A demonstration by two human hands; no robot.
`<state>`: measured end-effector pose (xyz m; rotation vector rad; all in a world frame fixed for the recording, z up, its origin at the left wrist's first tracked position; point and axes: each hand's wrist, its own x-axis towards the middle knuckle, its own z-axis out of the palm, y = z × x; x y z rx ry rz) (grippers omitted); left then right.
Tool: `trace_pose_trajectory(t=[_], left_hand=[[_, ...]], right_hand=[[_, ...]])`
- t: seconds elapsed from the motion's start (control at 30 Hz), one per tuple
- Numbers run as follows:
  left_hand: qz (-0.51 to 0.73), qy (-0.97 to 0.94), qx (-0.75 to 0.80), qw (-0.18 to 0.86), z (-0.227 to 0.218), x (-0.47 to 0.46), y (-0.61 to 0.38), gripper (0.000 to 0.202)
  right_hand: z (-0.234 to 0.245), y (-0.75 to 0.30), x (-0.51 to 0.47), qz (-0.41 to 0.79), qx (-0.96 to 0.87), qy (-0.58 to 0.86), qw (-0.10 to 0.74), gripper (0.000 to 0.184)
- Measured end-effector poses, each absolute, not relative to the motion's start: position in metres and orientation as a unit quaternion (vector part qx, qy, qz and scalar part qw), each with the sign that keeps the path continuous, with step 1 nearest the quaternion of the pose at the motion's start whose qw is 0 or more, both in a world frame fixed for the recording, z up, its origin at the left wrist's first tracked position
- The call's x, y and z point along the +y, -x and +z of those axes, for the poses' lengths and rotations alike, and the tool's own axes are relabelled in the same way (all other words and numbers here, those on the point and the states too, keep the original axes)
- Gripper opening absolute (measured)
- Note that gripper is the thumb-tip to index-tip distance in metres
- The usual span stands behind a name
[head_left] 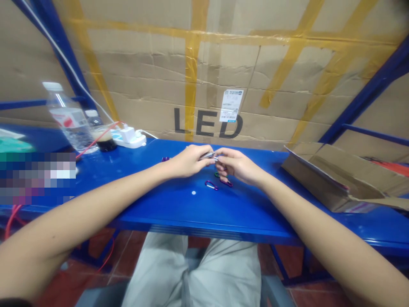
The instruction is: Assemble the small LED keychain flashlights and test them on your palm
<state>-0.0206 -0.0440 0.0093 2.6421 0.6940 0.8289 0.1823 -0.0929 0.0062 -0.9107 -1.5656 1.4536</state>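
Centre frame: grey piece pinched in nearly closed left hand; silvery bit, apparently, pinched likewise in right hand; both best held steady.

Slim silvery piece, held tilted; purple carabiner lying flat nearby.

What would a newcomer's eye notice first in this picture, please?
Probably the big black letters LED on the large taped cardboard, standing behind the blue table. Next, at the centre, the left hand holds a slim grey thing close to the right hand, with a purple carabiner lying on the table below them. The open cardboard box at right also stands out.
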Motion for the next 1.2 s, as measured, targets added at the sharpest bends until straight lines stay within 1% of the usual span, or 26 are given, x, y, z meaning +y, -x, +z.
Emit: trace_pose_trajectory(t=[0.1,0.17,0.23,0.37,0.43,0.57,0.63,0.77,0.87,1.07,1.2], left_hand=[[0.280,-0.914,0.248,0.159,0.010,-0.043,0.022,0.023],[0.275,-0.917,0.237,0.163,0.011,-0.044,0.023,0.019],[0.270,-0.924,0.219,0.156,0.012,-0.046,0.023,0.016],[0.261,-0.941,0.177,0.121,0.013,-0.047,0.022,0.025],[0.265,-0.944,0.165,0.110,0.011,-0.045,0.022,0.024],[0.277,-0.943,0.150,0.110,0.007,-0.040,0.023,0.019],[0.278,-0.943,0.145,0.111,0.007,-0.039,0.023,0.019],[0.288,-0.938,0.141,0.130,0.011,-0.041,0.023,0.023],[0.303,-0.929,0.161,0.140,0.012,-0.043,0.023,0.021],[0.313,-0.922,0.185,0.132,0.012,-0.042,0.022,0.022],[0.321,-0.918,0.198,0.124,0.011,-0.041,0.021,0.024]], right_hand=[[0.009,-0.185,-0.093,0.506,-0.677,0.392,0.362,0.012],[0.008,-0.186,-0.093,0.506,-0.688,0.404,0.329,0.008],[0.005,-0.185,-0.092,0.544,-0.673,0.400,0.303,0.009],[-0.002,-0.184,-0.089,0.641,-0.609,0.366,0.290,0.016],[-0.003,-0.184,-0.087,0.666,-0.592,0.353,0.284,0.017],[-0.001,-0.186,-0.087,0.713,-0.568,0.332,0.243,0.021],[0.000,-0.186,-0.088,0.721,-0.561,0.327,0.240,0.021],[0.001,-0.182,-0.091,0.712,-0.553,0.323,0.288,0.015],[0.001,-0.180,-0.091,0.710,-0.532,0.320,0.333,0.010],[0.001,-0.176,-0.090,0.719,-0.479,0.323,0.387,0.011],[0.000,-0.169,-0.090,0.670,-0.470,0.357,0.449,0.003]])
